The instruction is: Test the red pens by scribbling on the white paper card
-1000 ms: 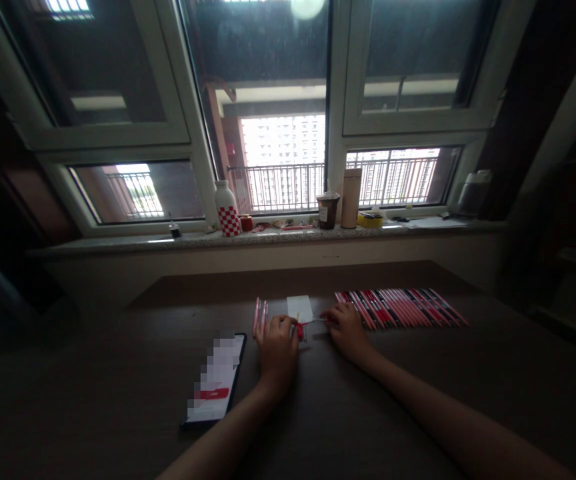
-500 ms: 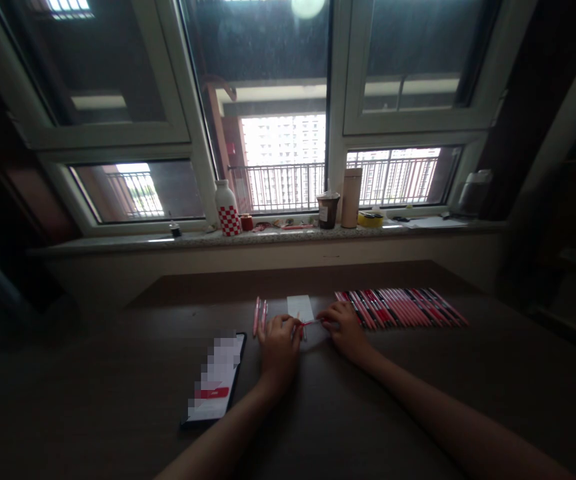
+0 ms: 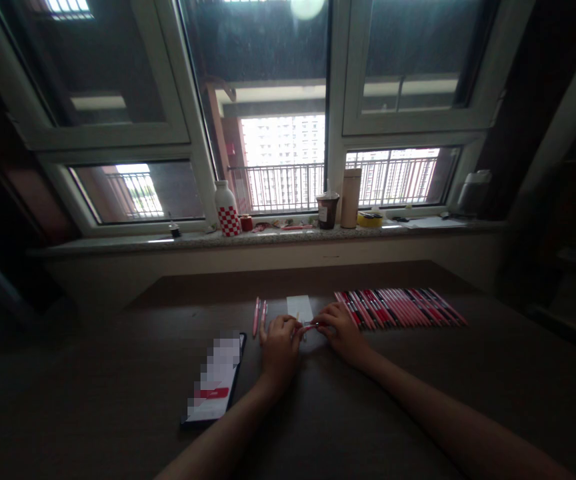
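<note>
My left hand (image 3: 281, 348) is closed on one end of a slim pink pen (image 3: 309, 327). The fingertips of my right hand (image 3: 341, 335) pinch its other end. The pen lies roughly level between the hands; much of it is covered by fingers. Just beyond it rests a small white paper (image 3: 299, 305), with thin sticks or pen parts partly hidden near the left fingertips. Two pink pens (image 3: 257, 317) lie left of the paper, one close to my left fingers. Right of my right hand stretches a tight row of pink, red and black pens (image 3: 401, 309).
A phone (image 3: 217, 380) with a lit screen lies on the dark table (image 3: 118, 373), left of my left forearm. On the windowsill (image 3: 198, 241) stand a checked bottle (image 3: 229, 210), a drink cup (image 3: 327, 212), a tan flask (image 3: 351, 200) and a yellow item (image 3: 369, 219).
My right hand has shifted slightly left, closer to my left hand. The pen between them now sits at a slightly different tilt. Everything else stays in place.
</note>
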The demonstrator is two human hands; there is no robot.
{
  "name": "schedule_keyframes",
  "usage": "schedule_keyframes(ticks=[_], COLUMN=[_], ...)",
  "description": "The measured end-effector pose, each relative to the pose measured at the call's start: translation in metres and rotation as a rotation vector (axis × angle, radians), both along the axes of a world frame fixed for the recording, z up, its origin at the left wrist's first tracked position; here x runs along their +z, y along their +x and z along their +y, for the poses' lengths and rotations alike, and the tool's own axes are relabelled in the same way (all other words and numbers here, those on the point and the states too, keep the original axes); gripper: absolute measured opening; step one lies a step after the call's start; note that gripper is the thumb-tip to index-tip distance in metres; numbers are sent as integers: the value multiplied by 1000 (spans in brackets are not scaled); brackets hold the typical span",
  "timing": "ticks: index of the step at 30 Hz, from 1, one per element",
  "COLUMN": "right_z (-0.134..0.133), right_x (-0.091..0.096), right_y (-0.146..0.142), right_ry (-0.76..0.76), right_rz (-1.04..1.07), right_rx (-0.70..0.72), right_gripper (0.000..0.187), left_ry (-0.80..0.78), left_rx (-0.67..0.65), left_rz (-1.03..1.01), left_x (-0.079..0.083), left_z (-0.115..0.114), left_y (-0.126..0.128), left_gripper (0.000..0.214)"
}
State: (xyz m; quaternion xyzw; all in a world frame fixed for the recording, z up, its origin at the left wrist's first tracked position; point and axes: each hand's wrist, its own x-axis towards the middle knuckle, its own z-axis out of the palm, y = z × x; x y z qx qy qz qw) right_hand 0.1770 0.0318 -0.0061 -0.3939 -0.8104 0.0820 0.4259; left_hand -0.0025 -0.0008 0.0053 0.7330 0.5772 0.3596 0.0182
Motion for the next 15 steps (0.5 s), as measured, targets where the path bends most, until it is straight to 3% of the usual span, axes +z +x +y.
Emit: schedule_keyframes(ticks=[10,15], right_z=[5,12], right_x=[-3,-4], right_y=[1,7], right_ry=[-51,-123], right_rz=[105,290], right_rx=[20,-13], right_gripper=[20,17], left_ry=[2,-3], left_rx=[57,51], left_rz=[-4,-2], left_x=[0,0], left_z=[1,0], left_y=[0,0], left_gripper=[22,21])
